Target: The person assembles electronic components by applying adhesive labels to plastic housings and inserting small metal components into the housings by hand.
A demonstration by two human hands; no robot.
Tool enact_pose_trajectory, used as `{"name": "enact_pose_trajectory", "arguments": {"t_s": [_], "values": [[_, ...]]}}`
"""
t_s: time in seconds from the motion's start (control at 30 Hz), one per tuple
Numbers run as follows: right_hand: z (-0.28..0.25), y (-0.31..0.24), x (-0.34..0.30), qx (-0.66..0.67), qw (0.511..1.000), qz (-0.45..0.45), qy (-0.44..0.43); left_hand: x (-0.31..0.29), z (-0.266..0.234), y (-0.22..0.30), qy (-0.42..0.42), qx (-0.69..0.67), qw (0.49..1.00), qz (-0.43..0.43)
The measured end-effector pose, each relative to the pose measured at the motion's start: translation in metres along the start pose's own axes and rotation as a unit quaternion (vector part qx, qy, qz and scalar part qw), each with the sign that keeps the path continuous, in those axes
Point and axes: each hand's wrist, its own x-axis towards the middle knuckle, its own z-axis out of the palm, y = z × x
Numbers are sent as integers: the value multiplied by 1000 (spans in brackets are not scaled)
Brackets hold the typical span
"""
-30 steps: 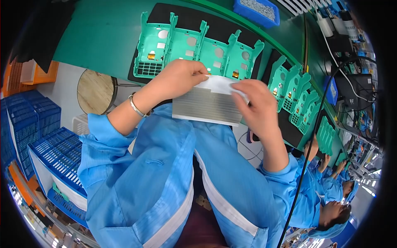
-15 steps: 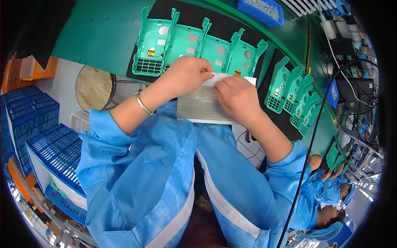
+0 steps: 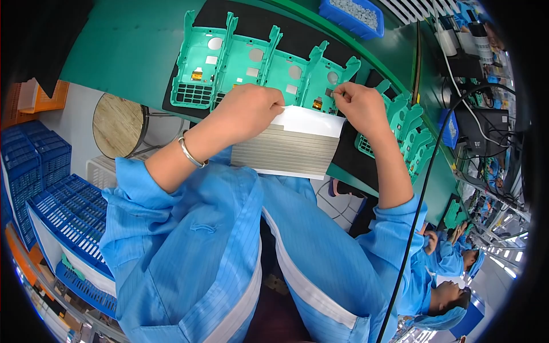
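Note:
My left hand [image 3: 247, 112] pinches the upper left edge of a white backing sheet [image 3: 311, 121] over my lap. Rows of thin grey adhesive strips [image 3: 286, 150] cover most of that sheet, while its upper part is bare white. My right hand [image 3: 363, 108] has its thumb and forefinger pressed together at the rightmost green plastic shell [image 3: 320, 80]. A small dark grey square [image 3: 329, 92] shows at those fingertips; I cannot tell whether it is held or lies on the shell. More shells [image 3: 200, 66] stand in the same row, with round and square light patches.
A black mat [image 3: 246, 14] lies under the shells on the green bench [image 3: 131, 40]. Another row of green shells [image 3: 400, 123] is to the right. A blue bin [image 3: 354, 17] of small pale parts stands at the back. Blue crates [image 3: 74, 211] and a round stool [image 3: 120, 124] are left; co-workers sit right.
My right hand has left the sheet and moved right and up to the rightmost shell. My left hand keeps its pinch on the sheet, which now tilts. The whole view has shifted slightly.

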Motion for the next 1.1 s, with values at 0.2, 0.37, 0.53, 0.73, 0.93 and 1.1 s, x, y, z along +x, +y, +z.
{"name": "enact_pose_trajectory", "arguments": {"t_s": [0.2,0.37,0.53,0.73,0.93,1.1], "values": [[6,-3,7,-68,998,-4,-11,-2,-4,4,-7,10,1000,-18],[8,-5,6,-84,996,-10,6,-3,-2,2,13,9,1000,1],[10,-6,5,-98,995,-18,17,-3,-2,2,17,16,1000,4],[11,-10,4,-133,990,-35,22,-4,-3,4,19,23,1000,8],[-3,-35,-6,-28,993,-74,83,-4,-4,4,19,-2,1000,-3],[13,-81,-25,39,979,-199,18,-3,-4,5,13,-5,1000,-10]]}}
